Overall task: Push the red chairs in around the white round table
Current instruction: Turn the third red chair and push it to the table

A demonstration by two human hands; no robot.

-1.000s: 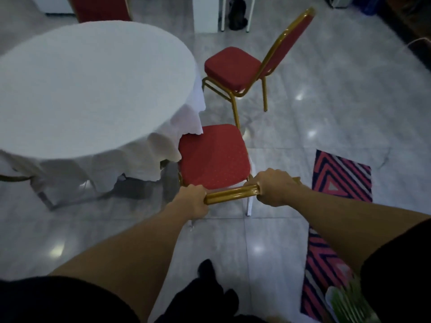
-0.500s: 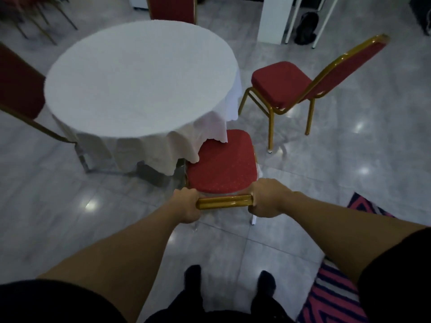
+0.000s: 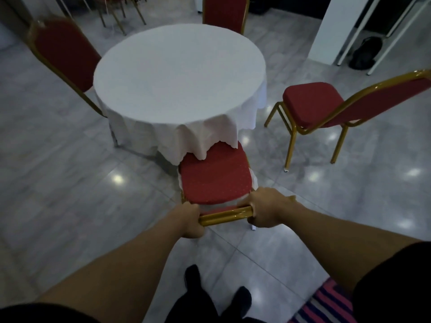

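A round table under a white cloth [image 3: 179, 75] stands in the middle of the grey tiled floor. Directly in front of me is a red chair [image 3: 214, 176] with a gold frame, its seat front just under the hanging cloth. My left hand [image 3: 190, 220] and my right hand [image 3: 268, 210] both grip the gold top rail of its backrest. A second red chair [image 3: 310, 101] stands apart from the table at the right, angled toward it. A third red chair [image 3: 65, 52] is at the table's left, and a fourth red chair [image 3: 224, 12] is at its far side.
A striped red and blue rug [image 3: 326, 304] lies at the bottom right beside my feet. A white pillar [image 3: 331, 29] and a black bag [image 3: 366, 54] are at the back right. More gold chair legs [image 3: 119, 12] show at the back left.
The chair I hold has slid toward the table, and its seat front now sits under the cloth edge. My view has swung so the table is centred.
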